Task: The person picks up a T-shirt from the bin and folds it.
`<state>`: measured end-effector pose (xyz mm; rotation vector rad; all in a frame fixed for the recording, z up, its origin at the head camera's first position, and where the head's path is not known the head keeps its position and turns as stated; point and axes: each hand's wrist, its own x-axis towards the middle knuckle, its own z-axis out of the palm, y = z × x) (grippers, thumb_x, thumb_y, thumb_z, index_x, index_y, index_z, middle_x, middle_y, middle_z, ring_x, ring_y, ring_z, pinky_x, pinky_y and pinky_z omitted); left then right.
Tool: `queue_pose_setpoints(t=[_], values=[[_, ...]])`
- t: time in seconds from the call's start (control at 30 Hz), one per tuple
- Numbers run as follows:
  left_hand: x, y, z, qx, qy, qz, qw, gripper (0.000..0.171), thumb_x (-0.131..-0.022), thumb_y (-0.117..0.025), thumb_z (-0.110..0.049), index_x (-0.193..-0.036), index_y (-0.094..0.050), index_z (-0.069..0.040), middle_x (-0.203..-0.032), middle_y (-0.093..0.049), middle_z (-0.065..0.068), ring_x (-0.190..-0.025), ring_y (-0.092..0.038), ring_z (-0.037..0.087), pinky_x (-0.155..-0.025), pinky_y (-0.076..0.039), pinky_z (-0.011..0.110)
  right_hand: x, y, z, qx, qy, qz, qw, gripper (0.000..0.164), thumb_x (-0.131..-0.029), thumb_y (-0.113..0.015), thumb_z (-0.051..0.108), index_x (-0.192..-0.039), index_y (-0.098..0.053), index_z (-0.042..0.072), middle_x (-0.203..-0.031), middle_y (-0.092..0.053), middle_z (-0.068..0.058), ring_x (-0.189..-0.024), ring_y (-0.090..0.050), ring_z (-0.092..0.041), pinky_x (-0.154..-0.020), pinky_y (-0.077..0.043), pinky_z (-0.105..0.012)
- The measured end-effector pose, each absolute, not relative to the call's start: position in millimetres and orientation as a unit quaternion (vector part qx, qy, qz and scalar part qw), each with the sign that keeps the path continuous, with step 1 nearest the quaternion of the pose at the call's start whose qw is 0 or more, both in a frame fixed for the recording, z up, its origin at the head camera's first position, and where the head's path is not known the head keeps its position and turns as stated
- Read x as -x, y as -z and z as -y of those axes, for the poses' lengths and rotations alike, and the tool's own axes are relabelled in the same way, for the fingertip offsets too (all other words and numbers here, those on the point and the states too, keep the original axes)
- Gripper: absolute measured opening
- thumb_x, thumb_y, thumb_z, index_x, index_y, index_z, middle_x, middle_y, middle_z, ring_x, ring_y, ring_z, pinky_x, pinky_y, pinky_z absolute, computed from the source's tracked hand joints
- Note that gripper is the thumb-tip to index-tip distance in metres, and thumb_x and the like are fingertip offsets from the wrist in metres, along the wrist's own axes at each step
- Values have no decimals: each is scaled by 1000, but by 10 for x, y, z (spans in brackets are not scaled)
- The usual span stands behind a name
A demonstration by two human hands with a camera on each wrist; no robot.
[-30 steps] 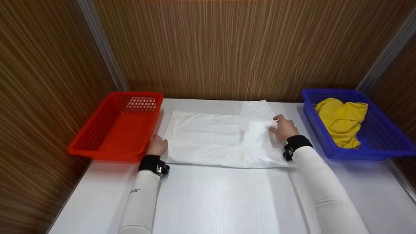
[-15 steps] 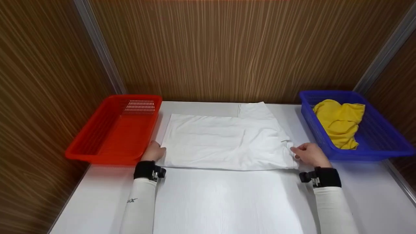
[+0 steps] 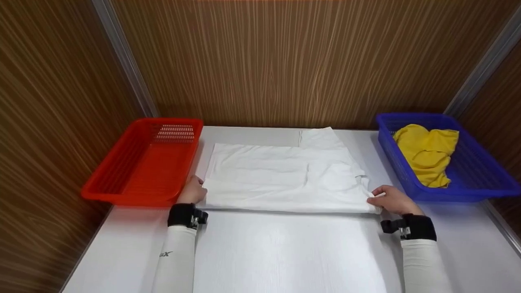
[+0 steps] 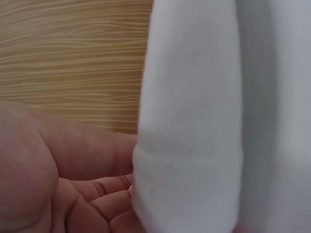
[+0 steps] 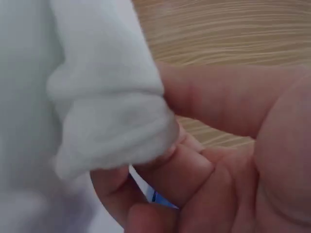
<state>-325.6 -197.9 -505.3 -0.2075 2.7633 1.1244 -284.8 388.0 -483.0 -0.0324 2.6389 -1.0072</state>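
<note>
Although the wood-grain panel (image 3: 260, 61) behind the white garment (image 3: 260, 179) fills most of the view, we log the work below it. The white table (image 3: 285, 252) supports the garment, whose body lies flat with its long side running from hand to hand. We take the garment as our landmark. The red basket (image 3: 156, 167) is left of it, with nothing visible inside; the blue basket (image 3: 472, 171) is right of it and contains a yellow cloth (image 3: 427, 154).

Hands: our left hand (image 3: 193, 190) is at the garment's near left corner. In the left wrist view the thumb lies against the doubled edge with fingers behind, so we read a pinch. Our right hand (image 3: 391, 199) is at its near right corner, thumb and fingers pinching a thick, gathered end. We cannot tell how far either corner is raised off the surface.

Progress, in our judgement: partway through folding. Done, as it lies: the body forms a long, roughly rectangular shape, and the near edge runs fairly straight between the two grips. Left: a flap (image 3: 319, 139), possibly a sleeve, projects past the garment's far side, the right end is uneven, and shallow wrinkles cross the middle. The garment is not yet a compact bundle, and both corners are in hand.
</note>
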Motion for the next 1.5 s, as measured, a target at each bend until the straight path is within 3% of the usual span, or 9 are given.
queue_pose_setpoints(t=[0.23, 0.43, 0.73, 0.83, 0.97, 1.07, 1.27, 1.4, 1.5], values=[[3228, 5010, 1964, 62, -327, -939, 85, 27, -85, -49, 2, -110, -52, 12, -101, -60, 28, -91, -58, 39, -90, -53, 47, 2821, 4862, -3914, 8, 317, -932, 175, 45, -94, -73, 28, -116, -59, -9, -90, -68, -9, -82, -58, -19, -70, -45, -31], [3191, 4975, 1920, 58, -314, -945, 61, 28, -89, -56, 1, -116, -54, 9, -108, -65, 29, -100, -61, 41, -98, -52, 50, 2781, 4772, -3950, 4, 331, -931, 153, 46, -96, -71, 29, -122, -57, -6, -99, -71, -14, -83, -62, -19, -70, -47, -32], [3153, 4989, 1886, 59, -264, -961, 52, 29, -83, -57, 0, -111, -57, 7, -108, -67, 28, -100, -62, 43, -90, -54, 54, 2819, 4838, -3956, -18, 325, -925, 198, 37, -86, -78, 16, -106, -57, -6, -89, -63, -11, -82, -59, -22, -69, -48, -30], [3171, 4980, 1801, 58, -254, -965, -2, 28, -87, -55, -1, -114, -58, 7, -108, -65, 31, -106, -61, 47, -92, -53, 57, 2815, 4807, -3904, -13, 317, -937, 150, 44, -90, -74, 19, -117, -54, -9, -102, -64, -25, -91, -61, -32, -72, -48, -33], [3200, 4966, 1663, 34, -274, -960, -53, 27, -91, -54, -2, -116, -62, 0, -107, -64, 28, -106, -61, 46, -92, -51, 56, 2839, 4812, -3668, 5, 324, -945, 33, 46, -100, -63, 20, -131, -50, -12, -125, -58, -37, -108, -59, -47, -86, -52, -49], [3209, 4993, 1605, 13, -301, -953, -36, 22, -92, -56, -4, -112, -67, -5, -107, -68, 23, -103, -65, 41, -87, -53, 52, 2876, 4871, -3431, 34, 330, -943, -12, 43, -102, -59, 17, -135, -52, -10, -139, -52, -37, -125, -51, -52, -103, -44, -62], [3223, 5129, 1629, -7, -319, -948, 15, 21, -91, -63, -7, -110, -70, -9, -104, -75, 13, -98, -67, 30, -82, -51, 41, 2910, 5044, -3156, 107, 289, -951, 26, 48, -100, -62, 14, -141, -54, -8, -156, -40, -34, -142, -38, -55, -116, -33, -67], [3241, 5163, 1674, -21, -318, -947, 32, 38, -86, -66, -5, -124, -66, -9, -92, -70, 10, -89, -63, 26, -79, -48, 37, 2901, 5091, -3159, 123, 261, -956, 50, 49, -97, -62, 13, -141, -55, -9, -151, -49, -31, -143, -38, -54, -117, -32, -66], [3239, 5137, 1686, -25, -306, -951, 47, 46, -84, -69, -6, -131, -65, -9, -99, -71, 13, -94, -62, 28, -87, -51, 42, 2889, 5062, -3189, 130, 262, -954, 66, 50, -98, -60, 14, -141, -53, -10, -145, -56, -29, -142, -42, -52, -116, -34, -64]])
